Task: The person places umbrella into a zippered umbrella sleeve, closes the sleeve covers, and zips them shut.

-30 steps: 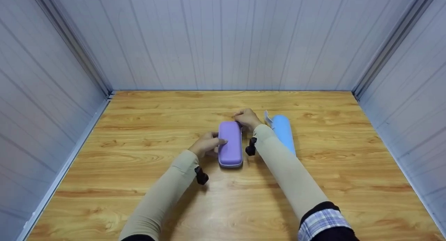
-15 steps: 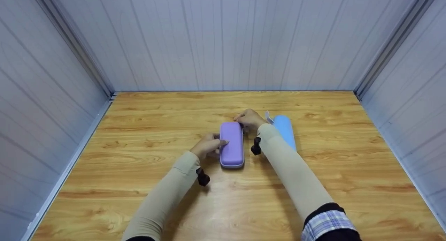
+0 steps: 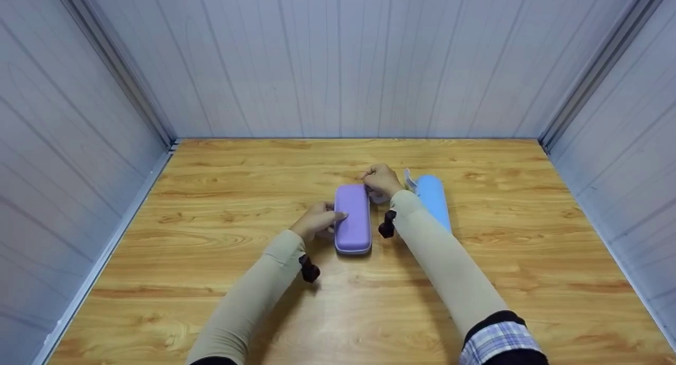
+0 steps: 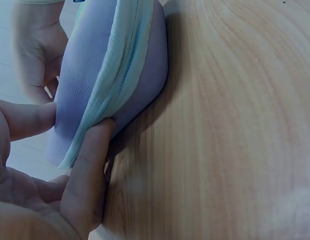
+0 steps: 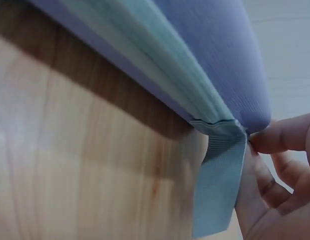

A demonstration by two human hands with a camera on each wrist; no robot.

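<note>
A purple hard zip case [image 3: 353, 233] lies lengthwise on the wooden table, closed along the seam that shows. My left hand [image 3: 315, 221] holds its left side, thumb on the lid. In the left wrist view a finger [image 4: 89, 160] presses against the pale zipper band [image 4: 112, 80]. At the far right corner my right hand [image 3: 383, 180] pinches with thumb and forefinger. A tiny dark bit, seemingly the zipper pull [image 5: 249, 136], shows at those fingertips in the right wrist view; most of it is hidden. A pale ribbon tab [image 5: 220, 185] hangs from the case's end beside them.
A light blue case [image 3: 433, 196] with a pale tab [image 3: 410, 179] lies right of the purple one, partly behind my right forearm. Pale panel walls [image 3: 338, 64] bound the wooden table [image 3: 237, 169] at the back and both sides.
My right hand stays at the case's far right corner, shifting only slightly, and more of the pale tab shows below it. The left hand keeps its hold; the whole view drifts slightly.
</note>
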